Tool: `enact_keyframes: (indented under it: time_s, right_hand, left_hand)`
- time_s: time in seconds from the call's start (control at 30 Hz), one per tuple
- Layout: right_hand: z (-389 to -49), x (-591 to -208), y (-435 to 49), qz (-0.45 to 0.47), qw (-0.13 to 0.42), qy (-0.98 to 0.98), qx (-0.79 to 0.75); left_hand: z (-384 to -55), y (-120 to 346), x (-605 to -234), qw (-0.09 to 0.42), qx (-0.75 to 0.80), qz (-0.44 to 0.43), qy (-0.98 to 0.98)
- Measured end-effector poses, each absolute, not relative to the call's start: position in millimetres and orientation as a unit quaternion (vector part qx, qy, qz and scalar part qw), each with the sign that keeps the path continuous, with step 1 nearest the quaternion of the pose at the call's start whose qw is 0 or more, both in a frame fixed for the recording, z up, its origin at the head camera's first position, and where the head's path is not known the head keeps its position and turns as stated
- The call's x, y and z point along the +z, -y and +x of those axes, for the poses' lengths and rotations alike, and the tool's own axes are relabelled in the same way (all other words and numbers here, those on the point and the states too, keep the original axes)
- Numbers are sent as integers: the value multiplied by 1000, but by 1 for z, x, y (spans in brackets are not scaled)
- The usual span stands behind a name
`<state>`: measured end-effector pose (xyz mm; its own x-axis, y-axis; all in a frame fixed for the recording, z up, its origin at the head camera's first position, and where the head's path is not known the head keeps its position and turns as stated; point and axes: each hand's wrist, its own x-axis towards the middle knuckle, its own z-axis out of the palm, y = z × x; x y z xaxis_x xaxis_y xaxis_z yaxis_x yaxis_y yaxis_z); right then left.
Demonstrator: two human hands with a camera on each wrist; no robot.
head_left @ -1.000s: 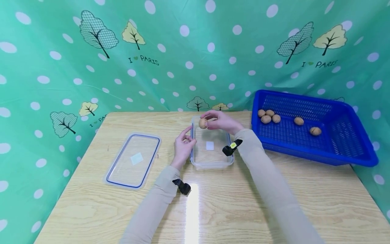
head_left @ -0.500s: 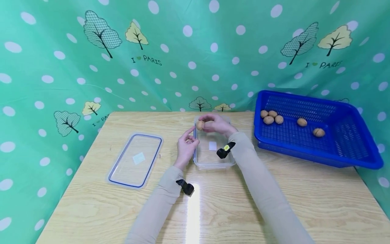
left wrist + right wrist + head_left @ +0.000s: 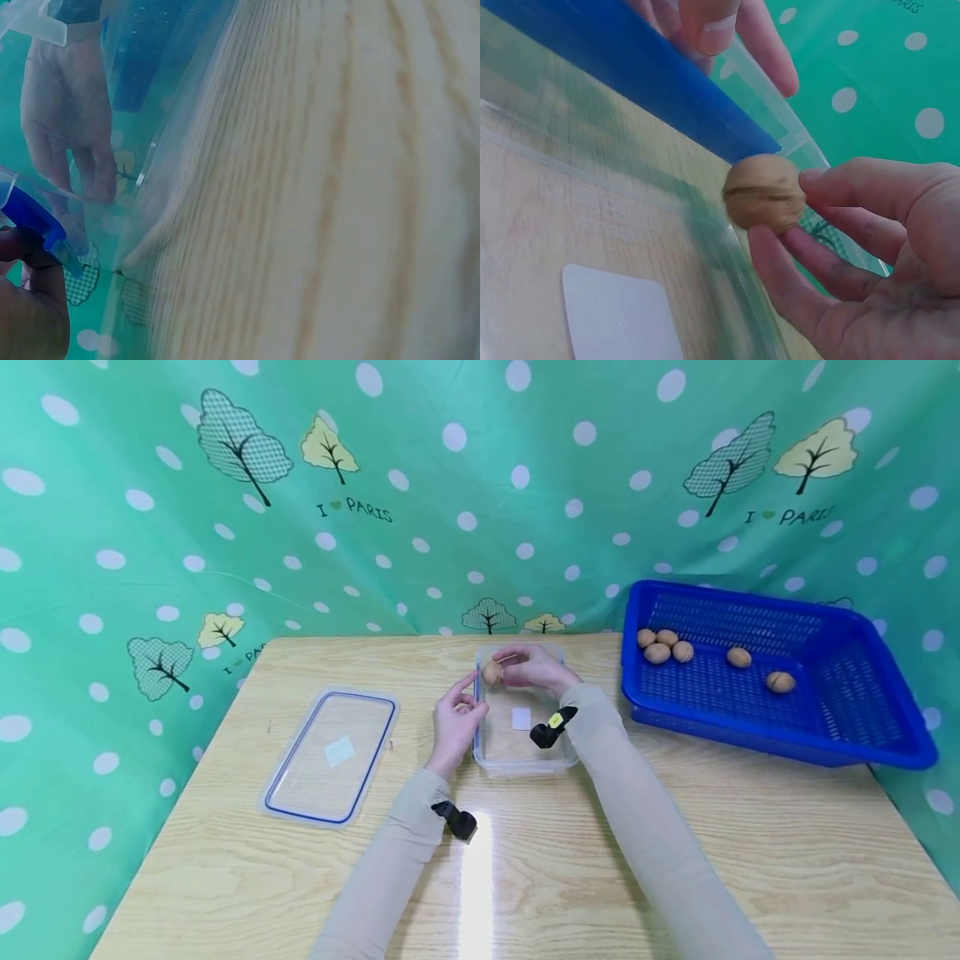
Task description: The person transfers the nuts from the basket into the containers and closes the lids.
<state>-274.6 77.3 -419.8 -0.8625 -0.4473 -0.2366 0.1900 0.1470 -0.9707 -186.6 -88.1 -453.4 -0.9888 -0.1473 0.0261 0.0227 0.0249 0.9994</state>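
Right hand (image 3: 534, 667) pinches walnut (image 3: 492, 673) over tub (image 3: 521, 766), near its far left corner; left hand (image 3: 453, 725) grips tub's left side — best brace tub, lower walnut gently, then ease off.

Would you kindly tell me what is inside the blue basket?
Six walnuts show inside the blue basket; its near wall covers the floor strip right behind it.

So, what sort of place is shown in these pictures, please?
Probably a makeshift indoor filming corner: a wood-grain table stands before a green dotted cloth backdrop, and a small black device sits on each sleeve.
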Motion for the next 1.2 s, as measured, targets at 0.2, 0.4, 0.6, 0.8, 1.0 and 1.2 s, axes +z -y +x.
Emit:
enact_keyframes:
  time_s: [0.2,0.4,0.6,0.8,1.0,1.2]
  right_hand:
    - [-276,-420,-78,-84,255,-716,-644]
    - [-276,-418,-78,-77,253,-719,-642]
    - [-270,-411,-85,-108,240,-751,-606]
    - [-263,-397,-94,-143,223,-765,-587]
    - [-252,-384,-100,-188,219,-774,-563]
    - [-242,-380,-111,-226,207,-779,-547]
  left_hand:
    - [-170,84,-423,62,-691,46,718]
    - [-173,83,-426,67,-689,45,720]
    - [-187,87,-453,58,-688,52,722]
    - [-190,89,-456,66,-694,56,715]
    - [-189,88,-456,74,-692,59,716]
    - [-188,87,-456,68,-693,60,715]
